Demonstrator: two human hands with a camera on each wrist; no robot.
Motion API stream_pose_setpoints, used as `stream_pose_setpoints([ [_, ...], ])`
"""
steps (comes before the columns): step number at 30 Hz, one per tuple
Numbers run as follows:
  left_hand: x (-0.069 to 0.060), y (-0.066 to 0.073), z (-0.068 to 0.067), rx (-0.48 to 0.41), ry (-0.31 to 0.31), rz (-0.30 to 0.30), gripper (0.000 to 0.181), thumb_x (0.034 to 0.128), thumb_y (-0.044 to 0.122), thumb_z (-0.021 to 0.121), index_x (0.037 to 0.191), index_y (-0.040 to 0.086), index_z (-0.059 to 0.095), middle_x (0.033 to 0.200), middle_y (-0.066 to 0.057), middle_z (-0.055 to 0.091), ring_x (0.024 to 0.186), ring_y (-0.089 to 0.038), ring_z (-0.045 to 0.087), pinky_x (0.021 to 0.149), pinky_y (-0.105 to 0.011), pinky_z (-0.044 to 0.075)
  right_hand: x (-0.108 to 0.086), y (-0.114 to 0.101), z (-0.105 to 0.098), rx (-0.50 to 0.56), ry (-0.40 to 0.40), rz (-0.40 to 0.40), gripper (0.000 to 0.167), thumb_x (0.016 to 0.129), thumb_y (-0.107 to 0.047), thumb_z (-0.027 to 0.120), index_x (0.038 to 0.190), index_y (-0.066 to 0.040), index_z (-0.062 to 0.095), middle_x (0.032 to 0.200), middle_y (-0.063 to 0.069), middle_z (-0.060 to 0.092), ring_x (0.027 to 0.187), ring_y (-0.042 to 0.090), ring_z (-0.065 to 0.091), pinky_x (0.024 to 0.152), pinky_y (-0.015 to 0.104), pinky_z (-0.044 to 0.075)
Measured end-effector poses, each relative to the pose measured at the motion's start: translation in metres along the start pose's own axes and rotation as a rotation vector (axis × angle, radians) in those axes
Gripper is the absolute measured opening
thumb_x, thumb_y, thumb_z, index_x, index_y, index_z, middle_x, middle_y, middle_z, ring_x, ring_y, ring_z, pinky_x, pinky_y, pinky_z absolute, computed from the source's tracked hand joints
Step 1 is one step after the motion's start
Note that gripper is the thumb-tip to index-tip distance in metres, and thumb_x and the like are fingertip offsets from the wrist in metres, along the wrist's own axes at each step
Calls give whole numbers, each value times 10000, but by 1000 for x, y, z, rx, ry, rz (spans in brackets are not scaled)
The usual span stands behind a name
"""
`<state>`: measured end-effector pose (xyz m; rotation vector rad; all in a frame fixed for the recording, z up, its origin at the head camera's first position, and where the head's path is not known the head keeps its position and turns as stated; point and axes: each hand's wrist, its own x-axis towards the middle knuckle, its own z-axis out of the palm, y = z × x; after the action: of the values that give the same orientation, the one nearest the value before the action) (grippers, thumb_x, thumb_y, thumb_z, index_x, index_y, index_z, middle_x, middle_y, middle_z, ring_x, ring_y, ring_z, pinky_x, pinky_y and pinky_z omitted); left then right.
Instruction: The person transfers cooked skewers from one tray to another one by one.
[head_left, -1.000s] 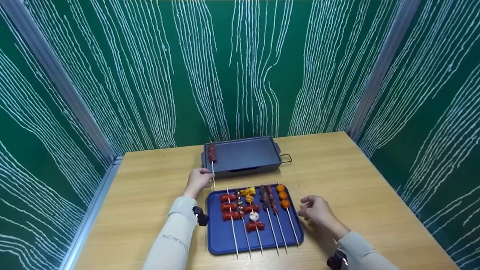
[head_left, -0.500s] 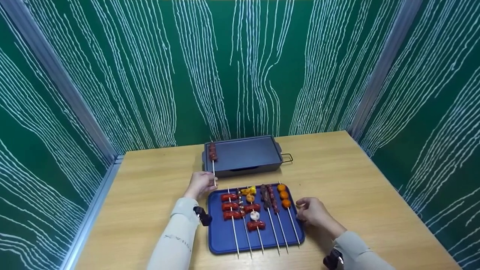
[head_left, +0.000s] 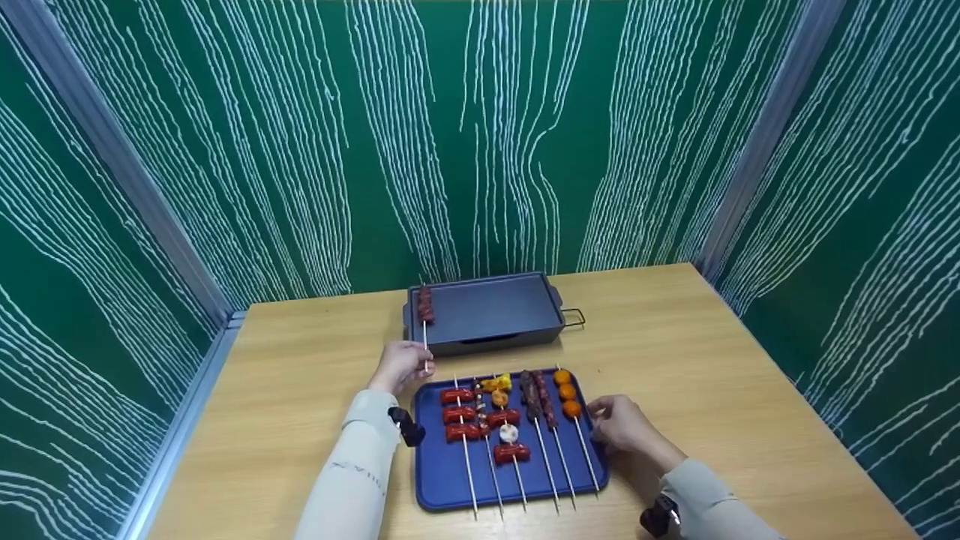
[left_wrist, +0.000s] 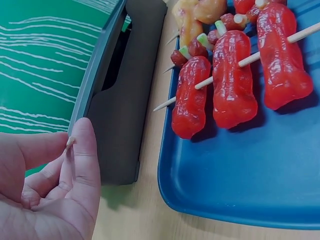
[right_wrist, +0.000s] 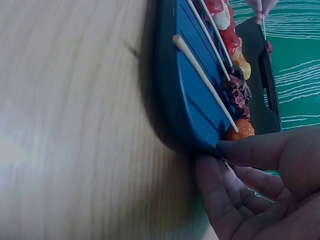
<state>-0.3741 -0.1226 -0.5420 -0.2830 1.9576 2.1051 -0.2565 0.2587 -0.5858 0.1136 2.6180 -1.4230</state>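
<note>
A skewer of dark red meat chunks lies along the left side of the dark grey grill. Its stick hangs over the front edge, and my left hand pinches the stick's end between thumb and fingers, as the left wrist view also shows. My right hand holds the right rim of the blue tray. In the right wrist view the thumb lies on the rim, with a finger beneath it. Closest to that hand on the tray is a skewer of orange balls.
Several more skewers lie on the tray, among them one of red sausages, a mixed one and dark meat ones. Their sticks overhang the near rim. A wire handle juts from the grill's right end. Green walls enclose the wooden table.
My right hand has moved left onto the tray's rim and taken hold of it. The left hand stays on the stick, its fingers slightly shifted. The meat skewer keeps its place on the grill.
</note>
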Motion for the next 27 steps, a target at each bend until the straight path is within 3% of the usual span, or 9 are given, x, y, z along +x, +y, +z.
stream_pose_setpoints([
  [4,-1,2,-2,55,5,-16,321,979,-115,559,1294,-172,572,796,-79,631,597,-94,626,574,-181,604,-2,-1,1,-4,8,17,392,765,145,616,1142,100,717,819,119,664,554,175,622,432,290,583],
  [9,-3,4,-1,50,-11,-57,334,972,-105,599,1304,-144,592,797,-79,667,606,-104,654,564,-182,616,-3,-1,1,0,13,25,382,771,143,617,1134,85,721,822,113,668,577,177,630,438,296,588],
  [27,-12,12,-1,54,-61,-59,325,982,-93,620,1300,-158,593,804,-75,671,642,-121,681,611,-228,660,-3,-5,1,31,1,117,461,753,159,626,1202,123,724,892,124,637,692,212,664,534,384,670],
])
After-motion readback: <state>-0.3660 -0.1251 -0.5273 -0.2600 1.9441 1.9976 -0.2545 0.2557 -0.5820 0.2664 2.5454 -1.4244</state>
